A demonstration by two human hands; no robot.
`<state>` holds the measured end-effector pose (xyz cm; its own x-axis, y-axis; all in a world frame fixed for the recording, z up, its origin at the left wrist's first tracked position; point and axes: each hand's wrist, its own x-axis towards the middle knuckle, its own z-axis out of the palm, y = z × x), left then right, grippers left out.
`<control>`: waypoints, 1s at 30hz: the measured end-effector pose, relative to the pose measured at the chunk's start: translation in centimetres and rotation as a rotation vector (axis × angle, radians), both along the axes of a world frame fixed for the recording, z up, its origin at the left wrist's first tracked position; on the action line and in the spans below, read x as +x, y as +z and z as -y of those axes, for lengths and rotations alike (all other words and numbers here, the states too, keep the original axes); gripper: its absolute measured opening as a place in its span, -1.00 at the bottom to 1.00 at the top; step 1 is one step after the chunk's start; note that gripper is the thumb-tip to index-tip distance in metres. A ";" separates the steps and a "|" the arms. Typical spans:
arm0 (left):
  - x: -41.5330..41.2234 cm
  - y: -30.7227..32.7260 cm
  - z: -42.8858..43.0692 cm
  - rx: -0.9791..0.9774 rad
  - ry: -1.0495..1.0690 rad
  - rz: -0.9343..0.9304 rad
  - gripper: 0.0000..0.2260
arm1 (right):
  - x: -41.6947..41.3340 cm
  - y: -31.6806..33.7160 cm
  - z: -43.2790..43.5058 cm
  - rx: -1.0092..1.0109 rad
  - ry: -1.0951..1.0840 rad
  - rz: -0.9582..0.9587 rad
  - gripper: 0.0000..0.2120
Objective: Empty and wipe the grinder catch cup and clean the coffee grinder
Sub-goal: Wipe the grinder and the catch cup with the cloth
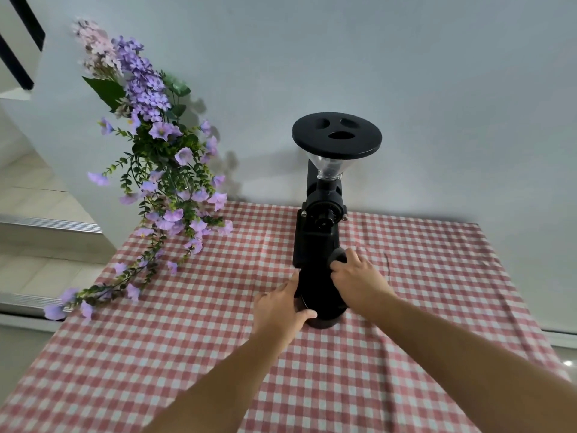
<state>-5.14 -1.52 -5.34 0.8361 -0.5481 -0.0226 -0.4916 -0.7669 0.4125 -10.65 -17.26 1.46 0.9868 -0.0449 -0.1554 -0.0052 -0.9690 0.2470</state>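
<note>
The catch cup (pixel 321 303), a dark cylinder, is seated at the foot of the coffee grinder (pixel 318 232), which stands upright toward the back of a table covered with a red-and-white checked cloth (pixel 187 354), close to the pale wall. The cup is gripped from both sides: the left hand (pixel 279 310) is curled against its left flank, thumb laid across the lower front and fingers wrapped round behind, while the right hand (pixel 359 282) is closed over its upper right shoulder, fingertips pressed where the cup meets the grinder body. Both hands are partly closed on the cup and nothing else is held. The step in hand is judged to be the removal of the cup from under the chute, so the emptying and wiping are not yet begun. The next move is likely to call for a level pull toward the person, with the grinder kept from tipping, since the tall body carries a clear hopper (pixel 329 167) and a wide black lid (pixel 336 135) high up; whether any grounds lie inside the cup cannot be told. No brand, label or writing can be read anywhere on the grinder or cup. To the left a spray of purple artificial flowers (pixel 156 170) is draped over the cloth, well apart from the hands.
</note>
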 end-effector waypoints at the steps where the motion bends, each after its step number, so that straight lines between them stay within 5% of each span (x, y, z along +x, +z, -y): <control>1: -0.1 -0.1 0.0 0.008 0.008 0.002 -0.24 | -0.4 0.0 -0.5 0.038 -0.066 -0.009 -0.73; 9: -1.0 0.1 0.3 0.069 0.077 0.047 -0.18 | -5.9 -2.8 -2.5 0.466 -0.326 -0.089 -0.58; 13: -1.9 0.1 0.1 0.010 0.119 0.022 -0.21 | -5.2 -1.2 -1.7 0.702 -0.460 0.120 -0.69; 17: -1.3 0.3 0.3 -0.007 0.057 -0.029 -0.12 | -3.8 -0.3 -0.3 0.669 -0.357 0.343 -0.63; 21: -0.7 0.5 0.2 0.072 -0.025 0.004 -0.04 | -5.8 -3.4 -1.2 0.447 -0.240 0.051 -0.51; 25: -0.8 0.6 0.4 0.118 -0.022 0.031 -0.04 | -5.8 -5.0 -2.8 0.452 -0.336 0.000 -0.56; 30: -0.4 0.9 0.5 0.114 -0.033 0.007 -0.13 | -3.2 -3.2 -2.9 1.016 -0.619 -0.064 -0.69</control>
